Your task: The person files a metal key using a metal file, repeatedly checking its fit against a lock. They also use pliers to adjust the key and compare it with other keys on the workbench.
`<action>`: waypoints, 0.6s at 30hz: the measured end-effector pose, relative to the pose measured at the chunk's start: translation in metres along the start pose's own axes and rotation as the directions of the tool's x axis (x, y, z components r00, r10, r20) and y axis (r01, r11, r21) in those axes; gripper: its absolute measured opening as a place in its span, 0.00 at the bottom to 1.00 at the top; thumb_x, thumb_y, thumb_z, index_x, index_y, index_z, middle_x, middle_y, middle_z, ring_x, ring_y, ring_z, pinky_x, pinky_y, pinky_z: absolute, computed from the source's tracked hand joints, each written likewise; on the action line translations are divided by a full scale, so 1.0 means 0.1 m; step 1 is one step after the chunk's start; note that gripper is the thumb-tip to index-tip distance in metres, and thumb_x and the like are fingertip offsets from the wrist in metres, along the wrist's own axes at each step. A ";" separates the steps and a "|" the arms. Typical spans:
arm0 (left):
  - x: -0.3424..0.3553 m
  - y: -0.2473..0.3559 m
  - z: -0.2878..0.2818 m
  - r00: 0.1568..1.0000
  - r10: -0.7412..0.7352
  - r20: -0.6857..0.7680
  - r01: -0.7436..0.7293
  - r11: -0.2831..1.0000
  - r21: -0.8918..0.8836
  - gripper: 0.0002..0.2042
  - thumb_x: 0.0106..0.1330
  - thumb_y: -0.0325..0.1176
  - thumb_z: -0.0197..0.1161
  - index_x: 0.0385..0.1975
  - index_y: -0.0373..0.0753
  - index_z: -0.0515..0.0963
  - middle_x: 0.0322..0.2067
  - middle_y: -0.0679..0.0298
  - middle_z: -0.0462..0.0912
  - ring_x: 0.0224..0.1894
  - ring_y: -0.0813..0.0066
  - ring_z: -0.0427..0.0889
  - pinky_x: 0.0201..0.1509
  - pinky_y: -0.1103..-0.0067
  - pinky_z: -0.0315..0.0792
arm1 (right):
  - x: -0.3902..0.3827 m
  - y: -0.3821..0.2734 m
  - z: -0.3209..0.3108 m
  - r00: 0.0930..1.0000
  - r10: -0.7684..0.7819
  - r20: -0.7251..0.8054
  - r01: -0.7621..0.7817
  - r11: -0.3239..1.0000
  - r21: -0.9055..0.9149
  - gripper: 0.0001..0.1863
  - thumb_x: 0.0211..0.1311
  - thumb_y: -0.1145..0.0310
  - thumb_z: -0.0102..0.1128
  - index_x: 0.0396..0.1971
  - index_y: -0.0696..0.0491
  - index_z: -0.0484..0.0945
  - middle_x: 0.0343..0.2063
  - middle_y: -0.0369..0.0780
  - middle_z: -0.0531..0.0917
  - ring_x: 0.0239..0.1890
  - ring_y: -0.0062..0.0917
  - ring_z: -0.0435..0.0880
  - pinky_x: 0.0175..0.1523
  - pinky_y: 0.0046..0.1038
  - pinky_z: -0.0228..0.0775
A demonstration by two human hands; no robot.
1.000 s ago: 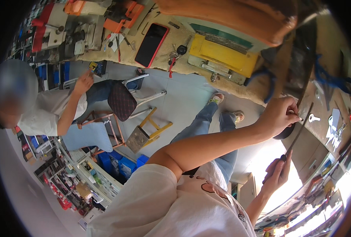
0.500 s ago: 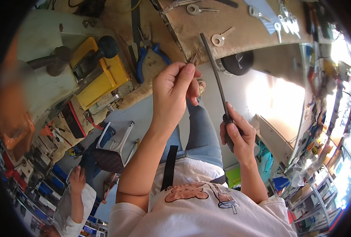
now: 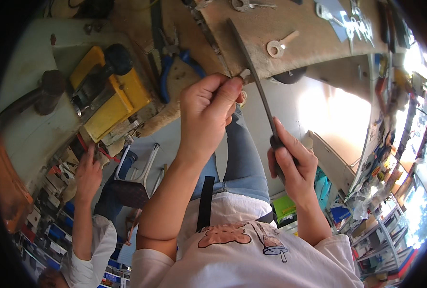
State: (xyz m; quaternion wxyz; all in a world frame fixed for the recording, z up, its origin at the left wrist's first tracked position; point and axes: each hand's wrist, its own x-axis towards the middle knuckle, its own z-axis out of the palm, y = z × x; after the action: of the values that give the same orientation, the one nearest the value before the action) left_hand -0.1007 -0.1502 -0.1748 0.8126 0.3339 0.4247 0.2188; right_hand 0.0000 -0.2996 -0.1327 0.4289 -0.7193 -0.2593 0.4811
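Observation:
My left hand (image 3: 206,113) is closed, pinching a small silvery key (image 3: 245,73) between thumb and fingertips; most of the key is hidden by the fingers. In my right hand (image 3: 295,163) is the dark handle of a long, slim metal file (image 3: 256,77), which slants up and to the left. The file's blade passes just right of the key, and I cannot tell whether they touch. Both hands are at the near edge of the wooden bench (image 3: 314,55). On the bench ahead lies a loose key blank (image 3: 280,45), and blue-handled pliers (image 3: 184,60) lie left of the key.
At the left stands a yellow machine (image 3: 117,103) with a black knob (image 3: 119,59). More keys (image 3: 357,26) lie at the far right of the bench. A chair (image 3: 132,192) is below on the left, and another person's hand (image 3: 88,173) reaches up beside the machine.
The file has slid forward and left, and its blade now lies closer to the key. The other person's hand has risen toward the yellow machine. The view has shifted slightly.

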 end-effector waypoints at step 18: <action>-0.04 -0.12 -0.03 1.000 0.024 -0.004 -0.024 0.996 0.087 0.09 0.66 0.35 0.58 0.27 0.36 0.77 0.16 0.74 0.69 0.12 0.89 0.58 0.13 0.89 0.50 | -0.18 0.02 -0.03 0.994 0.104 -0.035 -0.105 0.994 -0.018 0.22 0.67 0.70 0.49 0.61 0.53 0.67 0.18 0.30 0.70 0.17 0.12 0.66 0.23 0.15 0.60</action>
State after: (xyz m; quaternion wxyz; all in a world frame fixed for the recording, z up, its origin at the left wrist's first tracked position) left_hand -0.1049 -0.1601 -0.1823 0.7935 0.3735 0.4317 0.2107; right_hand -0.0041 -0.3160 -0.1256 0.4001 -0.7443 -0.2188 0.4880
